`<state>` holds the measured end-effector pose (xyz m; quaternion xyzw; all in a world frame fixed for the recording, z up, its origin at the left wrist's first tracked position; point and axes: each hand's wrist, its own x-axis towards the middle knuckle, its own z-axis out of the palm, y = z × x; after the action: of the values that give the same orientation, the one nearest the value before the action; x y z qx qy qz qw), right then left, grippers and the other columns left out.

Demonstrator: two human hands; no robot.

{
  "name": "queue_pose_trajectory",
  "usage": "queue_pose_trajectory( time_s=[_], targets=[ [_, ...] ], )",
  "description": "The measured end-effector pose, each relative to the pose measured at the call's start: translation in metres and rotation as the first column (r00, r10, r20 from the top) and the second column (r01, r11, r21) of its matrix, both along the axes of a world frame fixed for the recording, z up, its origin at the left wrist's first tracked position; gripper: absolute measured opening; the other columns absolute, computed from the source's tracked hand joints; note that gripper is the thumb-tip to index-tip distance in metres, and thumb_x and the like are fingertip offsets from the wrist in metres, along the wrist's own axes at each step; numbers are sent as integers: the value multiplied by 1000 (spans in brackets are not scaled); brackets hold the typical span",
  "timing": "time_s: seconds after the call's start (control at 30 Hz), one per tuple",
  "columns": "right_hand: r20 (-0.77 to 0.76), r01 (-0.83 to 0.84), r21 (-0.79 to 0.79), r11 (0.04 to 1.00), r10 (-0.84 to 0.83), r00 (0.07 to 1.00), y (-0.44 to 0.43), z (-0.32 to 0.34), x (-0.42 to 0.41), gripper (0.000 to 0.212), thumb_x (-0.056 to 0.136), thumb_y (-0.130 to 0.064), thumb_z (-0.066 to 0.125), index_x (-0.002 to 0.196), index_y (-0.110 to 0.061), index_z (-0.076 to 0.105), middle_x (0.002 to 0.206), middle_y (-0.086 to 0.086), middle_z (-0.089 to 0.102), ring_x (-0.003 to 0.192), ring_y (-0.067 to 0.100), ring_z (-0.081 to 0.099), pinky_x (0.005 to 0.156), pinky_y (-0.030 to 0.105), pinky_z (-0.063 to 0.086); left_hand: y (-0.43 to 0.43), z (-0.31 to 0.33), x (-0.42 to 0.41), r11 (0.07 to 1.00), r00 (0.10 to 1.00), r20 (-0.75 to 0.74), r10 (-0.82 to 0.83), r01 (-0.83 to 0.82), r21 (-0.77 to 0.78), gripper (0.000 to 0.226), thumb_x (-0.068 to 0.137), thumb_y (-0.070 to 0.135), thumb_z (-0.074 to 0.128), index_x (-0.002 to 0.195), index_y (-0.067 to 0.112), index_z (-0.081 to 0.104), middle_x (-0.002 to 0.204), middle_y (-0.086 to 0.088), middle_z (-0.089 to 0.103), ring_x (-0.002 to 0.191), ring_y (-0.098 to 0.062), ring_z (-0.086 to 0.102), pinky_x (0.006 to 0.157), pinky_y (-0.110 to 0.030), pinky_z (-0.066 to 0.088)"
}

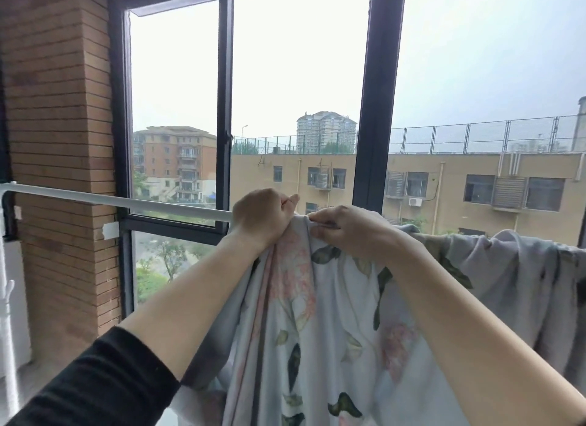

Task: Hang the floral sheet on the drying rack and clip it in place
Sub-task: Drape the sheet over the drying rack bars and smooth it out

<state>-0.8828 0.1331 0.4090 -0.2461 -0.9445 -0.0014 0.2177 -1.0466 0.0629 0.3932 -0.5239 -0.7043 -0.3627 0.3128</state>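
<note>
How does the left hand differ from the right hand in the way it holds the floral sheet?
The left hand is a closed fist bunching the floral sheet at the rail; the right hand pinches its top edge with its fingers. The left arm shows a black sleeve; the right forearm is bare. Both hold the sheet at rail height.

Black sleeve [104, 384] on left arm, cuff at mid-forearm; right forearm [475, 324], left hand [261, 217], right hand [345, 232] bare.

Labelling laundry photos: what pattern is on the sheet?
Pale sheet with pink flowers and dark green leaves; head view.
</note>
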Motion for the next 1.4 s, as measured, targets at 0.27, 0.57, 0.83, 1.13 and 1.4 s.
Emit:
queue_pose_trajectory(
  time_s=[0.27, 0.57, 0.83, 1.13, 1.4],
  targets=[
    [-17, -2, -27, 1000, 1, 1000, 7, 0, 3, 35, 93, -53, 44, 127, -51, 53, 115, -20, 66, 95, 7, 59, 71, 26, 43, -53, -37, -14, 942, 886, 387, -255, 137, 307, 48, 85, 55, 58, 110, 15, 61, 104, 6, 64, 93, -10, 60, 76, -19, 45],
    [-13, -14, -55, 998, 13, 1000, 5, 0, -2, 33, 94, -52, 46, 126, -50, 55, 115, -20, 66, 99, 10, 61, 83, 32, 53, -89, -126, -25, 986, 700, 694, -168, 132, 105, 91, 51, 84, 64, 117, 22, 52, 97, 17, 59, 78, 6, 59, 59, -13, 45],
    [-21, -26, -76, 997, 24, 999, 6, 0, -1, 31, 93, -51, 48, 123, -53, 56, 104, -19, 69, 91, 9, 64, 82, 36, 55, -66, -148, -12, 966, 563, 800, -206, 247, 75, 66, 48, 68, 75, 98, 28, 61, 88, 9, 71, 79, -6, 67, 58, -17, 48],
    [-14, -22, -70, 997, 21, 1000, 5, 1, 3, 31, 95, -47, 48, 125, -49, 56, 113, -18, 67, 99, 11, 62, 87, 37, 54, -49, -164, 9, 899, 370, 867, -334, 403, 174, 29, 77, 43, 75, 94, 20, 72, 81, 7, 75, 79, -9, 71, 68, -19, 54],
    [-19, -31, -55, 998, 30, 999, 5, 1, 1, 31, 94, -48, 49, 124, -50, 57, 112, -18, 67, 96, 10, 63, 83, 35, 54, -90, -145, -3, 867, 292, 876, -384, 440, 234, 40, 77, 42, 73, 92, 5, 74, 92, -13, 75, 88, -30, 71, 83, -38, 57]
  ],
)
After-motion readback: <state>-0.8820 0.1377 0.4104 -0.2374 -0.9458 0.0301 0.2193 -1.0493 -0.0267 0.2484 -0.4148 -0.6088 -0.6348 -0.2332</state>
